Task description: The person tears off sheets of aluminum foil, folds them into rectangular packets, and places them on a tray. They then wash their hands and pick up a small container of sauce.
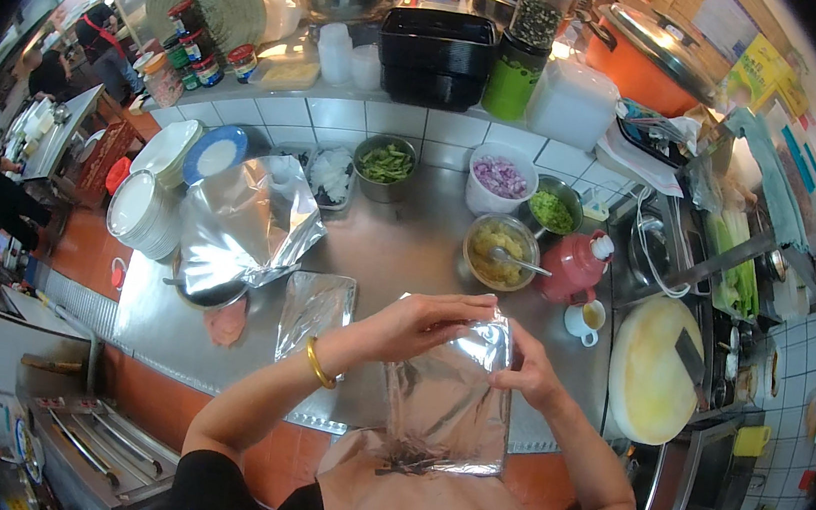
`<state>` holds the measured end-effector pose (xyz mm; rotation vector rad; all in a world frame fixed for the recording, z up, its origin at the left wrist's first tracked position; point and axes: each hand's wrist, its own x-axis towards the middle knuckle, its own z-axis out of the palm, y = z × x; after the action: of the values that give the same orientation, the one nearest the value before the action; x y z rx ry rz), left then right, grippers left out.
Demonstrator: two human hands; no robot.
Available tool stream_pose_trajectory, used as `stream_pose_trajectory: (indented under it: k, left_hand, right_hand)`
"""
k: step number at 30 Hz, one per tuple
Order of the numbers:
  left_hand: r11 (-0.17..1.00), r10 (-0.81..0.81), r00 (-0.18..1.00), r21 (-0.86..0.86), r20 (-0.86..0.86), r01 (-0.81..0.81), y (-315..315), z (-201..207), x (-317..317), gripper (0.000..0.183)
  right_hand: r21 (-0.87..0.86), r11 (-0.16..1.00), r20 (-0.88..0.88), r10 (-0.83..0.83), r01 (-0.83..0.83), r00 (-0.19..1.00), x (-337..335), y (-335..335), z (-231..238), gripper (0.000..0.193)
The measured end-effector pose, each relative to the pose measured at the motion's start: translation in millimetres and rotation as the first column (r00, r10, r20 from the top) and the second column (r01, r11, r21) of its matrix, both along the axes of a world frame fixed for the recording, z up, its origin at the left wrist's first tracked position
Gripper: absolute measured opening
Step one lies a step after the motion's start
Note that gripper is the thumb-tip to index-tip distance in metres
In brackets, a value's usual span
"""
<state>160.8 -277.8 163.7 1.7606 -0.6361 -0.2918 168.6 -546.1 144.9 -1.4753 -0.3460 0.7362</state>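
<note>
Both my hands work on a flat rectangular foil packet [450,416] at the counter's near edge, its near end against my apron. Across its far end lies my left hand [433,320], fingers together and bent over the foil, a gold bangle on the wrist. My right hand [528,369] grips the packet's right side between thumb and fingers. What the foil wraps is hidden. A similar flat foil piece [317,307] rests on the counter to the left. Beyond it, a large foil sheet [251,222] covers a round pan, with a pinkish piece [224,323] below.
A bowl of yellowish mash [500,250] with a spoon, a tub of chopped purple onion [499,177], a pot of greens [385,166], a red jug [576,264] and a small white cup [584,321] stand ahead. Plates [143,215] are stacked left; a round chopping board [654,379] bears a cleaver.
</note>
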Motion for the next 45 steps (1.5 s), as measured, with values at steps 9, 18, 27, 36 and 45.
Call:
stream_pose_trajectory:
  k: [9, 18, 27, 36, 45]
  left_hand:
    - [0.997, -0.078, 0.949, -0.02, -0.305, 0.076, 3, -14, 4, 0.042]
    - [0.939, -0.307, 0.798, -0.299, -0.518, 0.168, 5, -24, 24, 0.033]
    - [0.921, 0.214, 0.896, -0.226, -0.388, -0.318, 33, -36, 3, 0.036]
    - [0.673, 0.174, 0.612, -0.361, -0.772, -0.646, 0, -110, -80, 0.038]
    - [0.559, 0.38, 0.672, -0.421, -0.636, -0.714, -31, -128, -94, 0.043]
  right_hand:
    - [0.043, 0.998, -0.084, -0.048, 0.052, 0.995, -15, -1, -10, 0.083]
    - [-0.215, 0.97, 0.473, -0.002, 0.118, 0.881, 10, 16, 8, 0.057]
    - [-0.075, 0.996, 0.079, -0.045, 0.051, 0.996, 17, 12, -10, 0.029]
    - [-0.097, 0.956, -0.108, -0.286, 0.276, 0.952, 5, 17, -34, 0.02]
    - [-0.086, 0.928, -0.128, -0.371, 0.363, 0.92, 0, 27, -44, 0.017]
